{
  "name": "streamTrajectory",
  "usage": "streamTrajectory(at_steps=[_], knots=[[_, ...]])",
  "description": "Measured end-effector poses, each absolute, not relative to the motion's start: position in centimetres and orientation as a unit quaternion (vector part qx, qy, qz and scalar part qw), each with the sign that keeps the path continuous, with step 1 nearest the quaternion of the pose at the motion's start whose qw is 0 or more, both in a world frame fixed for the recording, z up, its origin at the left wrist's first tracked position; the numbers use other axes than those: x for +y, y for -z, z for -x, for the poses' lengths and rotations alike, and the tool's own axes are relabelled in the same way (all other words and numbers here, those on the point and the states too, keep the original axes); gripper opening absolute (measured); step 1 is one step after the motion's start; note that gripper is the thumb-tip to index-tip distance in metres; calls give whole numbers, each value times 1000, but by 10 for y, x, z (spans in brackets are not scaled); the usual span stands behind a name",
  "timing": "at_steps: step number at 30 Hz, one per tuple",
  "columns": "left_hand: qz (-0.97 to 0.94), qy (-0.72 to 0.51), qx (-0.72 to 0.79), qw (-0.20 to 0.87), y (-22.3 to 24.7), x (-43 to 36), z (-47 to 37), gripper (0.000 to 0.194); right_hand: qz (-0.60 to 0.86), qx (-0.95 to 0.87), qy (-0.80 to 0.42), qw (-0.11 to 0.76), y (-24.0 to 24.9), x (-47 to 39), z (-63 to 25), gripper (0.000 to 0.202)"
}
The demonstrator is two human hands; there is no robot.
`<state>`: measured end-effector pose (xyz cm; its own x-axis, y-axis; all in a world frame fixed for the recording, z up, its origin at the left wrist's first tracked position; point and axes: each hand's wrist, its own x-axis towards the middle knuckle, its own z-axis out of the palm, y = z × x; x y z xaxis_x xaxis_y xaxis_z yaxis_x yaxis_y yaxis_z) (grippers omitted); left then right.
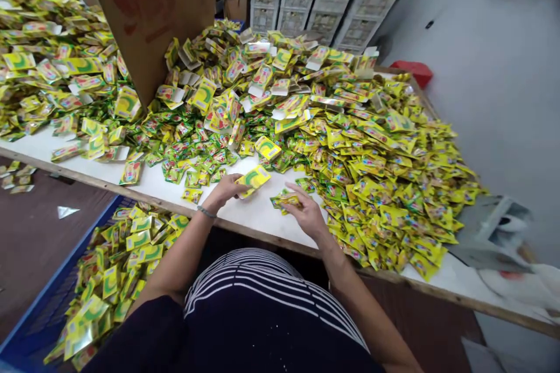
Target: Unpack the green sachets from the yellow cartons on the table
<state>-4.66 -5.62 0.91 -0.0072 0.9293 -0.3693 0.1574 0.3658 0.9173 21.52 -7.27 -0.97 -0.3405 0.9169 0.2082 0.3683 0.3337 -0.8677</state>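
My left hand, with a band on its wrist, is closed on a yellow box over the white table. To its right, my right hand grips several small green and yellow packets between thumb and fingers. The box and the packets are apart. Beyond my hands another yellow box lies near a pile of green packets. A large heap of yellow packets spreads to the right of my right hand.
Small boxes are heaped at the back of the table. An upright cardboard sheet stands at the left. Below the edge sits a blue crate of yellow boxes. A grey metal object is at the right; white crates are stacked behind.
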Motion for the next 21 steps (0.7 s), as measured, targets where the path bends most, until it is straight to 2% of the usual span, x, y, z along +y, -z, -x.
streamTrajectory(at_steps=[3,6,10,14,18,21], knots=[[-369,-368,544,657,-18,-78,42,48,342,-831,-328,290,-2,-74,-207,13],[-345,-365,502,704,-28,-90,35,44,334,-843,-318,279,0,-76,-194,18],[-437,-407,528,604,-29,-92,27,45,374,-745,-420,359,15,-85,-181,16],[-466,-442,508,575,-13,-90,14,49,366,-679,-557,308,18,-93,-184,32],[-480,-405,549,551,0,-93,7,53,455,-627,-508,377,-1,-85,-198,40],[-511,-359,564,540,3,-97,4,52,499,-619,-440,418,-24,-70,-203,35]])
